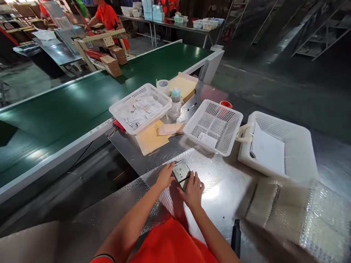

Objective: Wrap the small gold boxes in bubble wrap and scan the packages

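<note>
Shirt (170,244): bright orange-red, at the steel worktop's (227,184) near edge.
Labelled packet (181,171): flat, dark-rimmed, on bubble wrap (204,160) toward that edge, between the worker's separated hands.
Left hand (165,176): fingers at the packet's left edge; whether clamped, I cannot tell.
Right hand (193,190): fingers bent over its right edge; grip likewise unclear.
Worktop's left edge: perforated basket (149,121) holding papers.

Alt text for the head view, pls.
A person's left hand and right hand touch a small dark item with a pale label, over bubble wrap on a metal table. Beyond are white plastic baskets and a green conveyor belt.
</note>
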Available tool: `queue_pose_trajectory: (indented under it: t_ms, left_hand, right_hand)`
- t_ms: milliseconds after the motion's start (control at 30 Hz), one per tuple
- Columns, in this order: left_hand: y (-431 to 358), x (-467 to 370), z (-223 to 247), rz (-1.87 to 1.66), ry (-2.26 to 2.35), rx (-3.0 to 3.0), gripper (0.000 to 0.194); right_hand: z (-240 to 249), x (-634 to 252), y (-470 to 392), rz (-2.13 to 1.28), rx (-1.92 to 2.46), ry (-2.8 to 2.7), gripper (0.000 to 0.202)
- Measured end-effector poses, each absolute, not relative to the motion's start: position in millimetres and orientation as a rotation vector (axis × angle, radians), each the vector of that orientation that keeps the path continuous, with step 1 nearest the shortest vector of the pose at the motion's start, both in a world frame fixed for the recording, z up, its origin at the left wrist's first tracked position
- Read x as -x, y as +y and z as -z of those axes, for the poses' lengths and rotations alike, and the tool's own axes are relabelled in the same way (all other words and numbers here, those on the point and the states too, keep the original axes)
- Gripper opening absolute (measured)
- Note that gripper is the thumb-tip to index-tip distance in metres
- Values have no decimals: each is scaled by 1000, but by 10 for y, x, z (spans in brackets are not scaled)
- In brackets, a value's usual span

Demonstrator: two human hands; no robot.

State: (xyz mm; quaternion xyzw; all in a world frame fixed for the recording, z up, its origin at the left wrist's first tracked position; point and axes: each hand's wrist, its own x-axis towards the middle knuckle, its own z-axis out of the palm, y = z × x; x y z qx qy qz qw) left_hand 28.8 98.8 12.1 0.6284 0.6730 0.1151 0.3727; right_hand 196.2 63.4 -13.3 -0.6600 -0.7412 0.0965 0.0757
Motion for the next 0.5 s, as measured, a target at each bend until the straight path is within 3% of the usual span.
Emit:
queue_pose_trajectory:
  t_ms: [500]
  left_hand:
    - [1004,-228,-56,-292,1718,-1710,80]
  right_hand:
    - [137,-1781,713,-237,2001,-2161,80]
